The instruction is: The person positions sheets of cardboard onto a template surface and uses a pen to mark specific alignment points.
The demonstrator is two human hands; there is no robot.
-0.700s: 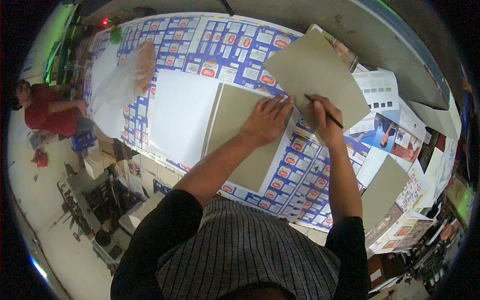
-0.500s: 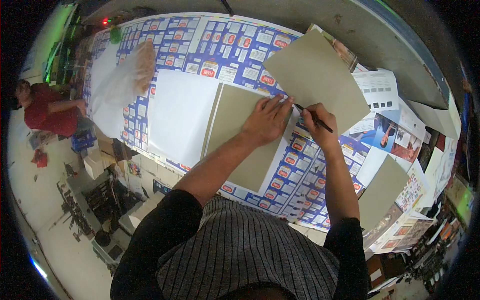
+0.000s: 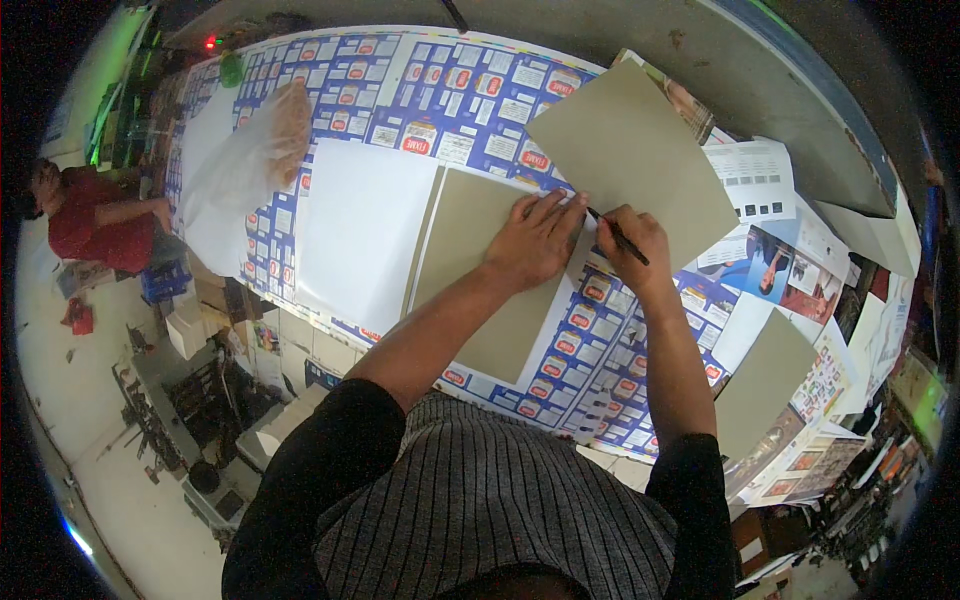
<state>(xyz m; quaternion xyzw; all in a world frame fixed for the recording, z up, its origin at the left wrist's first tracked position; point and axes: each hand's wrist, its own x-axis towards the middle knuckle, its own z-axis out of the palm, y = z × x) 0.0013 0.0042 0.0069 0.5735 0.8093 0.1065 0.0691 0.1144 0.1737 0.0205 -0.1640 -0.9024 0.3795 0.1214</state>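
Left hand [image 3: 537, 238] lies flat, fingers spread, pressing on a grey-green card sheet [image 3: 478, 262] near the middle of the printed-sheet-covered table [image 3: 420, 90]. Right hand [image 3: 633, 243], just right of it, pinches a dark pen [image 3: 617, 235], tip at the sheet's far right edge, beside a second card sheet [image 3: 632, 155].

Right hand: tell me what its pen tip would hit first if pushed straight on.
The right hand points its black pen up-left; the tip would probably meet the left hand's fingertips on the grey-green board.
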